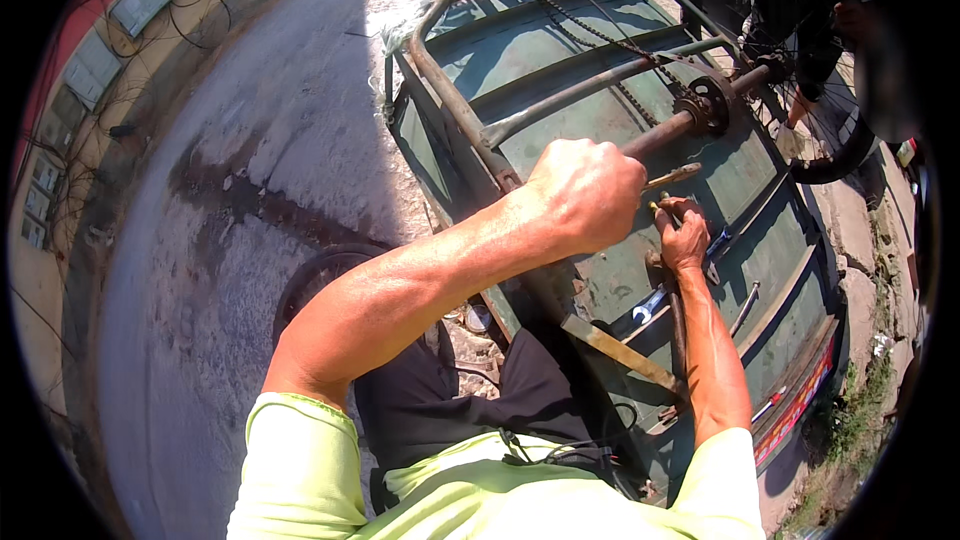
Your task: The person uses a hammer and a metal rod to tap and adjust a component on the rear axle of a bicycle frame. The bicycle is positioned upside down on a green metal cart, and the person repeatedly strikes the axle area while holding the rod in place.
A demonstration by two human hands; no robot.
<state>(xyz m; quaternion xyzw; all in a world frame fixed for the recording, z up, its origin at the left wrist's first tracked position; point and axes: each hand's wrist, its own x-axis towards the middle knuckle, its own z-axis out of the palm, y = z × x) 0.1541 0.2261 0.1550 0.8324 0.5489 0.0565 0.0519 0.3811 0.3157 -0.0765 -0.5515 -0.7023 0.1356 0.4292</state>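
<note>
Sunlit pavement (270, 140) fills left of frame; green metal cart (560, 125) spans center to right, wheel (845, 155) at upper right. Left hand (590, 195), center of frame, clenched in tight fist round brown stick (675, 177), its end jutting right. Right hand (685, 233), just right of center, fingers curled beside small yellowish piece (655, 207); cannot tell whether gripped. Rusty axle (660, 137) with sprocket (704, 106) just above hands. Wrench (649, 306) and wooden strip (625, 355) below them.
</note>
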